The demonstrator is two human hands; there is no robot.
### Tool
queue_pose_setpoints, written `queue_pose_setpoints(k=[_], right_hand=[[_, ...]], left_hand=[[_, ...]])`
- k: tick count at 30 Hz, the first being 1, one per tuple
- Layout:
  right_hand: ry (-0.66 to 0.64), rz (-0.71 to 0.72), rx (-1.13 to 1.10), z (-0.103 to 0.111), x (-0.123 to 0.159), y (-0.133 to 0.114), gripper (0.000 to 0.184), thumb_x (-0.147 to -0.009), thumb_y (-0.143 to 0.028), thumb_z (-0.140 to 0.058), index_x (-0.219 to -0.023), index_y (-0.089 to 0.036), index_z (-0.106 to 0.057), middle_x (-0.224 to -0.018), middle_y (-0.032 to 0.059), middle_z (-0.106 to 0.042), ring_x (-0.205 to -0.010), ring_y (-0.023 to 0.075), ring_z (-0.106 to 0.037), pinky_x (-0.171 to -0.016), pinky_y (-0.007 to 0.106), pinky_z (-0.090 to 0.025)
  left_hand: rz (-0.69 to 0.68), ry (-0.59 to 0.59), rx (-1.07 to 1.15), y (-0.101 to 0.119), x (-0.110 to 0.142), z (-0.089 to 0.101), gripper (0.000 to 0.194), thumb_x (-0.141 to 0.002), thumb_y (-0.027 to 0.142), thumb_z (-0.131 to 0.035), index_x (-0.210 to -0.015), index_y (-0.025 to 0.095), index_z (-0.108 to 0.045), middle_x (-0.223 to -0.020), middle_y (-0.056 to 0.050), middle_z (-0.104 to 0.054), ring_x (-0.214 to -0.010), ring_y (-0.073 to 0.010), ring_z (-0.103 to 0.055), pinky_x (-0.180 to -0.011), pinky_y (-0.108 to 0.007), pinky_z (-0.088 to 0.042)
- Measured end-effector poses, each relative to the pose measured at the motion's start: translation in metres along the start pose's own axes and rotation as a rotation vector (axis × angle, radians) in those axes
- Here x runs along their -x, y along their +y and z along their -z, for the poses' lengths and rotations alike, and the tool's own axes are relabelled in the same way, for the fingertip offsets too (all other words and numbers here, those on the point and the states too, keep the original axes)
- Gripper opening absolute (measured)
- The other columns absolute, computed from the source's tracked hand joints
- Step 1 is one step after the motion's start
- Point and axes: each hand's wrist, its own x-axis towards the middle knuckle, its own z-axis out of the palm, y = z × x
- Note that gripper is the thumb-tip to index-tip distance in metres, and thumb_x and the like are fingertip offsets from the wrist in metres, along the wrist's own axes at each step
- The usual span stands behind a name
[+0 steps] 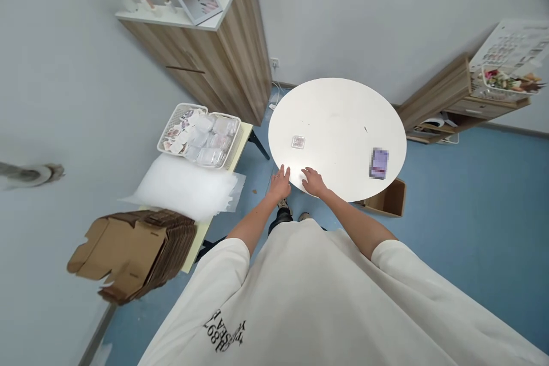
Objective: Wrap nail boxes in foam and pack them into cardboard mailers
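Observation:
Both my hands are at the near edge of a round white table (338,114). My left hand (280,182) has its fingers spread at the rim and holds nothing. A short way to its right, my right hand (314,182) rests with fingers apart, also holding nothing. Just beyond them lies a small clear square case (298,142) with pinkish contents too small to make out. Toward the table's right side is a purple rectangular item (379,163), blurred by pixelation. A few tiny dark marks show on the tabletop.
On a low side table at left stand white baskets (201,136) of clear packets, a stack of white foam sheets (184,187) and folded cardboard boxes (132,251). An open cardboard box (392,199) sits on the floor. A wooden cabinet (240,46) stands behind.

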Motion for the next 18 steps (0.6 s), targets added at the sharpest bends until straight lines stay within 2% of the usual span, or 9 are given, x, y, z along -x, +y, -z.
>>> queue_pose_setpoints(k=[4, 10, 14, 18], right_hand=[[-0.015, 0.072, 0.006, -0.008, 0.006, -0.023, 0.057, -0.099, -0.029, -0.042, -0.154, -0.018, -0.042, -0.161, 0.0137, -0.037, -0.143, 0.0320, -0.040, -0.112, 0.046, -0.039], [-0.032, 0.174, 0.017, -0.026, -0.002, -0.069, 0.055, -0.098, -0.028, -0.042, -0.152, -0.016, -0.046, -0.157, 0.0137, -0.043, -0.138, 0.0320, -0.045, -0.111, 0.046, -0.041], [-0.066, 0.228, 0.003, -0.042, -0.013, -0.113, 0.055, -0.099, -0.029, -0.042, -0.152, -0.018, -0.046, -0.157, 0.0124, -0.044, -0.139, 0.0313, -0.045, -0.112, 0.046, -0.041], [-0.105, 0.250, -0.031, -0.061, -0.027, -0.170, 0.054, -0.099, -0.029, -0.042, -0.151, -0.016, -0.048, -0.155, 0.0132, -0.047, -0.138, 0.0320, -0.046, -0.112, 0.046, -0.042]], left_hand=[[0.085, 0.000, 0.040, -0.018, 0.031, -0.005, 0.079, -0.095, 0.029, -0.044, -0.165, 0.021, -0.007, -0.172, -0.014, -0.002, -0.156, -0.0353, -0.020, -0.122, -0.054, -0.026], [0.190, 0.033, 0.054, -0.060, 0.073, 0.000, 0.074, -0.096, 0.028, -0.043, -0.163, 0.016, -0.017, -0.172, -0.016, -0.006, -0.155, -0.0358, -0.022, -0.122, -0.052, -0.026], [0.253, 0.078, 0.067, -0.098, 0.100, 0.004, 0.072, -0.094, 0.027, -0.045, -0.161, 0.014, -0.022, -0.171, -0.017, -0.011, -0.154, -0.0352, -0.024, -0.122, -0.051, -0.026], [0.303, 0.122, 0.086, -0.147, 0.127, 0.007, 0.071, -0.094, 0.026, -0.046, -0.160, 0.011, -0.024, -0.170, -0.020, -0.014, -0.154, -0.0350, -0.024, -0.123, -0.050, -0.024]])
